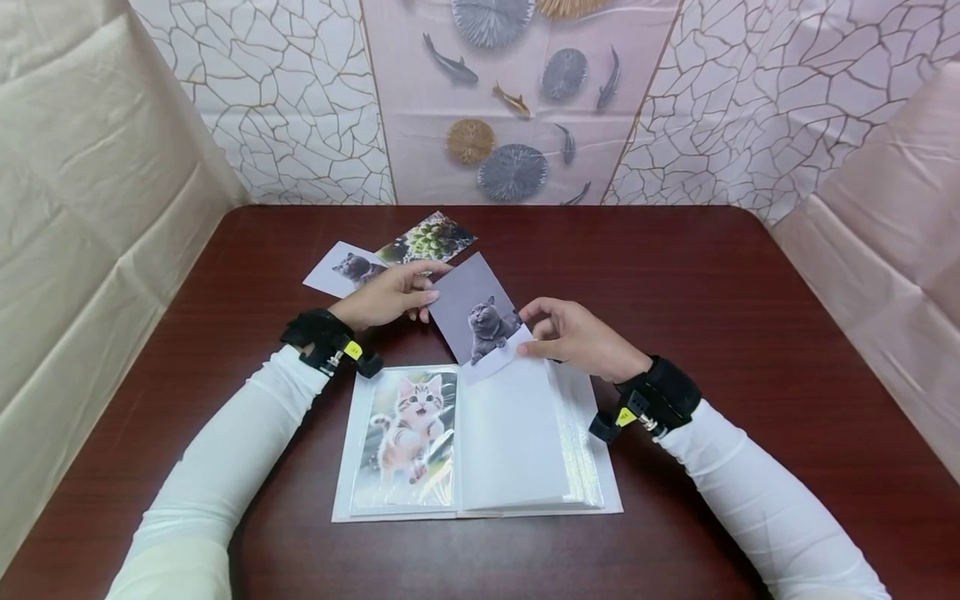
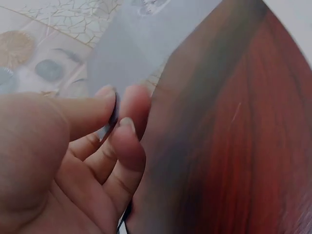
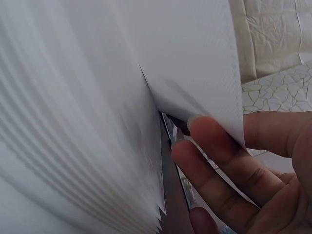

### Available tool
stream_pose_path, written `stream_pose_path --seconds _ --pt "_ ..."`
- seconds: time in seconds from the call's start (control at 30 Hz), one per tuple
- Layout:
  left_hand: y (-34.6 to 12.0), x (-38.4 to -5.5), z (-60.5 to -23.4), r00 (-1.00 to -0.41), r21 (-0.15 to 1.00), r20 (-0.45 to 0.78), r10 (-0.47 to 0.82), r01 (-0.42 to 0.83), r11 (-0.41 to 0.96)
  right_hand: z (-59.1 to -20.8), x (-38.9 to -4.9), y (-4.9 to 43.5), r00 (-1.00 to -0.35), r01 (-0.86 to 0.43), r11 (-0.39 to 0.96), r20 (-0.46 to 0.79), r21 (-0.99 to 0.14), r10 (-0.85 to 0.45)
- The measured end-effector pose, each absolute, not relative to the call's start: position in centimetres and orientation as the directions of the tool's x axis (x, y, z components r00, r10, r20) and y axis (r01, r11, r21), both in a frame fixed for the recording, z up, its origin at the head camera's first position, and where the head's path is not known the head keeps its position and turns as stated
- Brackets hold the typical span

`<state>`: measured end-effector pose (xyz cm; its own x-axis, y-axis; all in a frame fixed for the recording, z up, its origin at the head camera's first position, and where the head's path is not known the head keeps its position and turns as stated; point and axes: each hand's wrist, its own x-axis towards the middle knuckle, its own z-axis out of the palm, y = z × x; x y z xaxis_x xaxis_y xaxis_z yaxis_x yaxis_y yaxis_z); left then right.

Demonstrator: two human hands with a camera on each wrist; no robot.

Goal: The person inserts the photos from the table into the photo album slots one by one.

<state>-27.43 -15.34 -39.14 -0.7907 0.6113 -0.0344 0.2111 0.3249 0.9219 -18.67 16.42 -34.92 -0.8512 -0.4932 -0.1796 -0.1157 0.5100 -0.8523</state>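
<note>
My left hand (image 1: pixel 390 296) pinches a photo (image 1: pixel 456 300) of a grey cat by its left edge, between thumb and fingers. In the left wrist view the photo (image 2: pixel 122 53) rises blurred beyond the fingertips. Tilted, its lower end meets the top of the right-hand page (image 1: pixel 510 442) of an open photo album (image 1: pixel 342 492). Thumb and fingers of my right hand (image 1: pixel 581 337) pinch the top corner of that page's clear sleeve. From the right wrist, the lifted sheet (image 3: pixel 195 53) shows between thumb and fingers, with stacked pages beside it. The album's left page holds a kitten picture (image 1: pixel 414 437).
Behind my left hand lie another cat photo (image 1: pixel 330 268) and a photo of green plants (image 1: pixel 431 237), partly overlapping. The dark red wooden table (image 1: pixel 712 283) extends around the album. Patterned cloth (image 1: pixel 300 100) hangs at the table's back edge, and pale cloth (image 1: pixel 82 208) covers the sides.
</note>
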Motion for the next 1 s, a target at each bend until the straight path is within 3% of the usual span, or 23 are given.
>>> stream_pose_path --seconds 0.17,0.63,1.0 --pt "-15.1 -27.0 -39.1 -0.786 0.946 0.002 0.618 0.201 0.253 -34.9 -18.7 16.3 -0.846 -0.118 0.509 -0.182 -0.852 -0.501" --pt "-14.0 -26.8 -39.3 -0.820 0.917 0.091 0.566 0.290 0.273 -34.9 -18.6 16.3 -0.845 -0.124 0.520 -0.184 -0.845 -0.501" --pt "-13.3 -26.0 -39.1 -0.770 0.947 -0.017 0.638 0.191 0.257 -34.8 -18.5 16.3 -0.849 -0.130 0.525 -0.179 -0.841 -0.497"
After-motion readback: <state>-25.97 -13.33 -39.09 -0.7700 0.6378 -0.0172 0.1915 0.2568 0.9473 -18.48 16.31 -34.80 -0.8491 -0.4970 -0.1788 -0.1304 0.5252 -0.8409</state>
